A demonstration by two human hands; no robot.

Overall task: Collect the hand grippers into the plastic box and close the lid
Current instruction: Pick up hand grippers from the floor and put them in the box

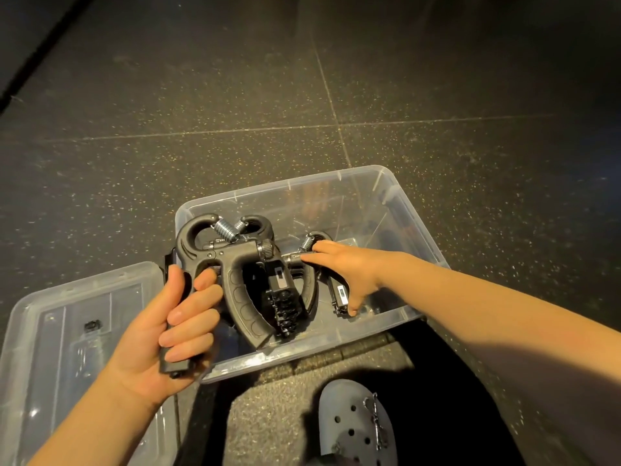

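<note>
On my feed the hand gripper [215,264] reads matte black all over, and its coiled spring [225,230] is bright silver. The plastic box [336,174] and its lid [50,331] are clear and colourless. The floor [201,95] is near-black, peppered with pale and yellowish flecks and crossed by thin light seams. The shoe [349,422] is grey, dotted with round holes.

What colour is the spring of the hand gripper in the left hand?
Silver; the spring shows best in the head view.
</note>
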